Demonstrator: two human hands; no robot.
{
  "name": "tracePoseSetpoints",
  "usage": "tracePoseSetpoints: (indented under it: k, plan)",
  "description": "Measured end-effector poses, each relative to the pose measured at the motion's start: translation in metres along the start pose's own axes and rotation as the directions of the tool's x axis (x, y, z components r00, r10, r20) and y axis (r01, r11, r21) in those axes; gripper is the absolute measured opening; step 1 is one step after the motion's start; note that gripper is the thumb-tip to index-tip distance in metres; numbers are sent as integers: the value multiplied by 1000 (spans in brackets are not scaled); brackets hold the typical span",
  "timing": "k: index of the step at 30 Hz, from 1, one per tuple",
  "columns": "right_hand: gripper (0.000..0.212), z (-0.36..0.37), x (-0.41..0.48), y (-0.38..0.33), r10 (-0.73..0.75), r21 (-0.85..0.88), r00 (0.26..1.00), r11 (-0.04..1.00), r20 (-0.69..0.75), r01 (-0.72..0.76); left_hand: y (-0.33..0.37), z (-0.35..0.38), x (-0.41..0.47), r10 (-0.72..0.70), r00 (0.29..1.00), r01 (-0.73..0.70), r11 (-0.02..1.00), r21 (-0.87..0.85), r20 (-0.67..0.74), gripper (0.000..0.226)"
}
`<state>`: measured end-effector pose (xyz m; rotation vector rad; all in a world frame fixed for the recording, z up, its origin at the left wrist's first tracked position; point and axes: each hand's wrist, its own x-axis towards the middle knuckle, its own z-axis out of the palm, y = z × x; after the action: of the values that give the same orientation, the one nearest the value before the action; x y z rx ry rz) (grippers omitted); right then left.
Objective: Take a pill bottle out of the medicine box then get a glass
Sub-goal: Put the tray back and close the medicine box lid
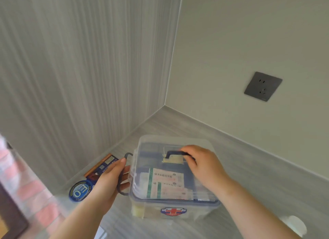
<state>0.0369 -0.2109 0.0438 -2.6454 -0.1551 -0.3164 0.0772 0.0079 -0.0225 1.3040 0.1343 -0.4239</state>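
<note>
In the head view, two bare forearms come in from the bottom edge of the frame and meet at one medicine box (175,205), which stands on the grey counter (258,194) in the lower middle of the picture.

The left hand (108,181) comes from the lower left. Its palm faces the left side of the box and the fingers are bent around the dark side latch (122,174) there, with the thumb lying along the top of it. The right hand (203,164) comes from the lower right, bent at the wrist, and rests on the clear lid (142,167). Its fingers are closed around the dark carry handle (171,154) on top of the lid.

The lid is on the box. Through the clear plastic I can see several flat medicine packs (167,181) with green and white print, but I cannot tell if a pill bottle is among them. On the front wall of the box is one red cross emblem (173,211).

To the left of the box, near the striped wall, lie one round blue badge (80,190) and one long orange and blue pack (102,165), partly behind the left hand. One white round object (293,224) is in the lower right corner, blurred. One dark wall socket (263,86) is at the right of the frame.
</note>
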Motion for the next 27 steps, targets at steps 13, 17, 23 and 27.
tracePoseSetpoints:
  k: [13,17,23,27]
  plan:
    - [26,22,-12,-7,15,-96,999,995,30,-12,3,7,-5,16,1000,-15,1000,13,-21,33]
    - [21,27,-24,-12,-37,-142,998,989,-43,31,3,10,-7,39,999,-38,998,53,-26,39]
    - [25,29,-23,-9,7,-50,999,999,-40,-9,1,10,-8,44,999,-43,997,62,-4,39]
    - [26,29,-14,-5,17,-38,1000,999,3,-17,-1,11,-9,31,1000,-31,995,94,2,38]
